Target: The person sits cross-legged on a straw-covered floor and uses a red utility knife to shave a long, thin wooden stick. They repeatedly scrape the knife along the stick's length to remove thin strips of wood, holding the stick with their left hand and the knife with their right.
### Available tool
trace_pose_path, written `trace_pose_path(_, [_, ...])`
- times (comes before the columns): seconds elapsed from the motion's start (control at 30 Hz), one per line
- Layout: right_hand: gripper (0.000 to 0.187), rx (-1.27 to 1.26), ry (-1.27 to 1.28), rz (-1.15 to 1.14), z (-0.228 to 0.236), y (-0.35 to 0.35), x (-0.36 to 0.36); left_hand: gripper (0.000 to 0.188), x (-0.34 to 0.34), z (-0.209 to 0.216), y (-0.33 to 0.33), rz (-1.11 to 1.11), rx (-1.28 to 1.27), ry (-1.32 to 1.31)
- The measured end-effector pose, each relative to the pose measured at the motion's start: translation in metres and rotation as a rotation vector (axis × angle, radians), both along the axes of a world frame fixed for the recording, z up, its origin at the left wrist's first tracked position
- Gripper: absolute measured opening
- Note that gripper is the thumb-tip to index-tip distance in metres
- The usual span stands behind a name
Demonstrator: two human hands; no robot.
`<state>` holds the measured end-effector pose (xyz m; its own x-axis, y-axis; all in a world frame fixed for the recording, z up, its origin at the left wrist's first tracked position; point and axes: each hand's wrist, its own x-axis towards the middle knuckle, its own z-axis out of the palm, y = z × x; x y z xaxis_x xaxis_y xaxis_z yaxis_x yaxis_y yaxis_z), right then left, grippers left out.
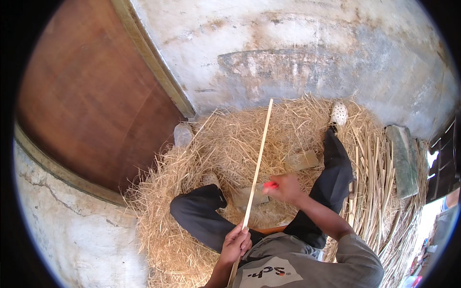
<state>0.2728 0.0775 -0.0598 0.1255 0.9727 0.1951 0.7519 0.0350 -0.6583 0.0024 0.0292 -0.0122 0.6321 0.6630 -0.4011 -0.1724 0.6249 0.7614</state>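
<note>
Grasping a pale strip (258,162) in my left grip (235,243), a red object (270,185) in my right grip (286,188), I'm likely working the strip; the next move needs steadiness.

Ahead of me rises a plaster wall (307,29), whitish and grey, streaked with rusty brown stains, with a long dark-edged patch (273,62) where the surface looks scuffed. To my left is a broad reddish-brown door (91,96) inside a dull yellowish-brown frame (153,57); beside it, nearer me, a pale side wall (72,230) carries a jagged crack (57,196). A thick layer of straw-coloured litter (230,134) covers the floor around me. A greenish-grey slab (402,161) sits near the wall on my right. Beyond it, daylight glares beside dark boards (442,168); what lies outside seems cluttered, though I can't make it out clearly.
</note>
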Motion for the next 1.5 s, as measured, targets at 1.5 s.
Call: trace_pose_path(1.5, [0.078,-0.119,-0.113,-0.725,0.015,0.085,0.189,0.027,-0.037,0.010,-0.066,-0.269,0.677,0.467])
